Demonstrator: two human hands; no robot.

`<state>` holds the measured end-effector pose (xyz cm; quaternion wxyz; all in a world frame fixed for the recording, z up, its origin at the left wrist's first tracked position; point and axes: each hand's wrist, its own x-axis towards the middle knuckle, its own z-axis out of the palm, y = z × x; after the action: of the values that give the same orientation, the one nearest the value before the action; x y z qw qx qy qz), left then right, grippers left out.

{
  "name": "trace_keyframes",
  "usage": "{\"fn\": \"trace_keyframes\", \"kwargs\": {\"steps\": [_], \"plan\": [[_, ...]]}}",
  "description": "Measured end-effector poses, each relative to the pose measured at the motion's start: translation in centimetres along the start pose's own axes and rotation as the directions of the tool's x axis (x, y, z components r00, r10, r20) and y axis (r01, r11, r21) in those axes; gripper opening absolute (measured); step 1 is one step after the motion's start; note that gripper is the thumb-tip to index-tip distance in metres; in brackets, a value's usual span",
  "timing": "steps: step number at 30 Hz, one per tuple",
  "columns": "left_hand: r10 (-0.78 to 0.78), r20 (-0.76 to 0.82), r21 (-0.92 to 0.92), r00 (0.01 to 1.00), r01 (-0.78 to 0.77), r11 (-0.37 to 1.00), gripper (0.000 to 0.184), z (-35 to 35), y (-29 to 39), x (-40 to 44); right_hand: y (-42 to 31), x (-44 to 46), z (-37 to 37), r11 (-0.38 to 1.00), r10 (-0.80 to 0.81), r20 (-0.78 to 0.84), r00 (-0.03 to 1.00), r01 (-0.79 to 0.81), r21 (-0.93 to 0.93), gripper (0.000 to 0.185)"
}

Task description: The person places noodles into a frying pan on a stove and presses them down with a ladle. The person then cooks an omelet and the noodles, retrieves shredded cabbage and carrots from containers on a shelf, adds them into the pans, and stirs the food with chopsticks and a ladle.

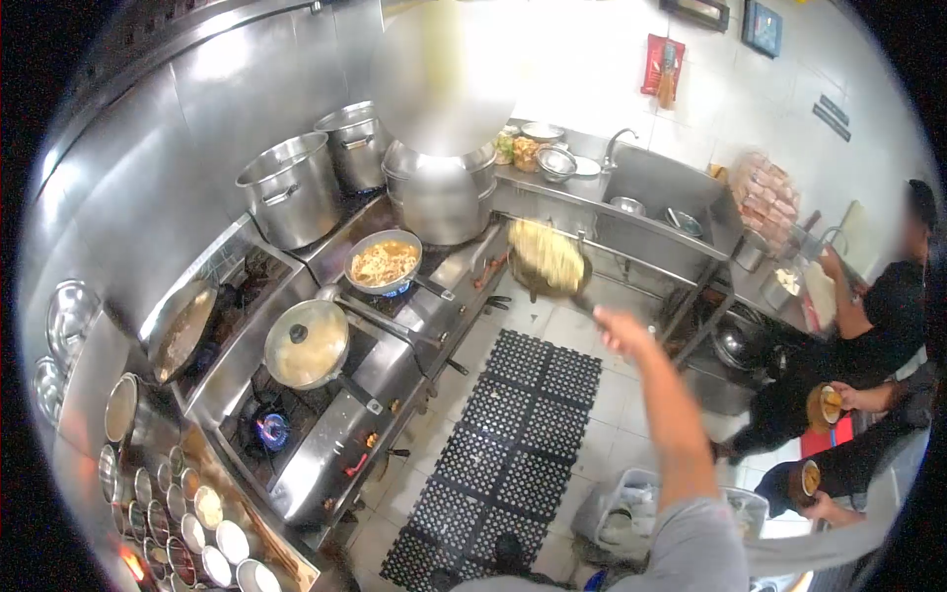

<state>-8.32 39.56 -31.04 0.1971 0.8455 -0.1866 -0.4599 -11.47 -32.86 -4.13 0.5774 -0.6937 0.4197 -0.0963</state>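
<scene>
My right hand (619, 331) is closed around the handle of a dark frying pan (528, 280). The arm reaches forward, so the pan hangs over the floor between the stove and the sink counter. Pale yellow food (548, 251) fills the pan and looks lifted or blurred by motion; its kind I cannot make out. On the stove to the left, a pan with a glass lid (308, 343) sits nearest, and behind it an open pan of saucy food (385, 264) stands over a blue flame. My left hand is out of the picture.
Large steel pots (288, 192) line the back of the stove (296, 464). A front burner (272, 430) burns uncovered. Seasoning cups (232, 541) crowd the lower left. Black mats (493, 444) cover the floor. At right, people (858, 326) stand by a counter, two hands holding cups.
</scene>
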Motion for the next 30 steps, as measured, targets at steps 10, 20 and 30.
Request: {"fn": "trace_keyframes", "kwargs": {"steps": [10,20,30], "plan": [[-0.28,0.068,-0.017,0.958,0.282,0.959,0.03,2.5,-3.6,-7.1,28.0,-1.1,13.7,0.941,0.262,0.012,0.965,-0.259,0.22,0.034],[-0.161,0.052,-0.052,0.986,0.163,0.985,0.032,10.1,-5.8,-10.3,28.1,-11.7,11.8,0.956,0.072,0.054,0.996,-0.053,-0.287,0.032],[0.027,-0.332,0.058,0.943,-0.008,0.998,0.037,16.1,-9.1,-11.5,19.2,-15.0,27.5,0.943,0.127,0.618,0.776,0.099,-0.318,0.026]]}}
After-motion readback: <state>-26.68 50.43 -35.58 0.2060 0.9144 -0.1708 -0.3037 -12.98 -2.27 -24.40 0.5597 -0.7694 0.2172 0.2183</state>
